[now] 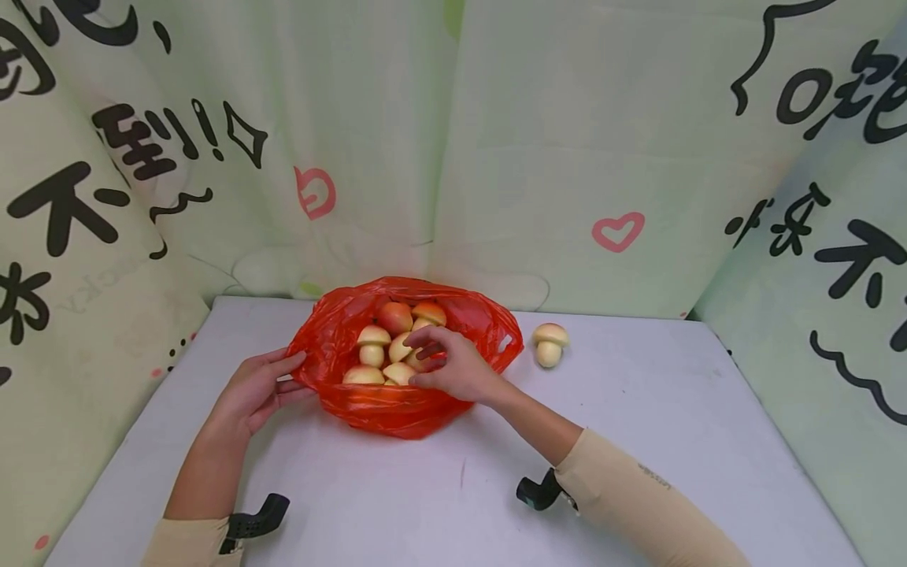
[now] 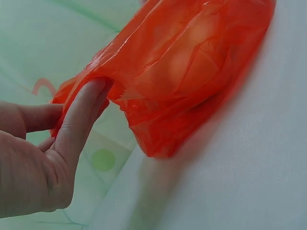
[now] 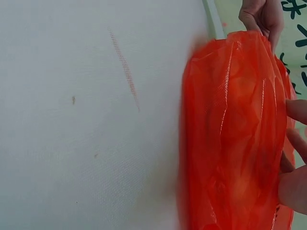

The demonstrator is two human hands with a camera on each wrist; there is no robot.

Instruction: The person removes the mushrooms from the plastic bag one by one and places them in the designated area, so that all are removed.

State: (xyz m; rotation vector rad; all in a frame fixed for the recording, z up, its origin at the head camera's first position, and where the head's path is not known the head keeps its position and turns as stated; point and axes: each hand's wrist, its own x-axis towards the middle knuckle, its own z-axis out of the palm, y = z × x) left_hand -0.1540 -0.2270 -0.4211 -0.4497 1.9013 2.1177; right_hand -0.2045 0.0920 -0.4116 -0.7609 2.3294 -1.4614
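Observation:
A red plastic bag [image 1: 404, 409] stands on the table with its mouth spread wide. Several toy mushrooms [image 1: 372, 336] with cream stems and tan caps lie inside it, some tinted red. My left hand [image 1: 258, 386] pinches the bag's rim at the left; the left wrist view shows the thumb and fingers on either side of the film [image 2: 91, 67]. Over the bag's mouth reaches my right hand [image 1: 453, 366], its fingers spread and slightly bent above the mushrooms, the thumb low by the front rim. In the right wrist view, the bag's wall [image 3: 230, 134] hides the mushrooms and some fingertips.
One more toy mushroom [image 1: 549, 344] stands upright on the white table [image 1: 638, 441], just right of the bag. A pale green curtain [image 1: 538, 157] with black writing and pink hearts hangs behind the table and along both sides.

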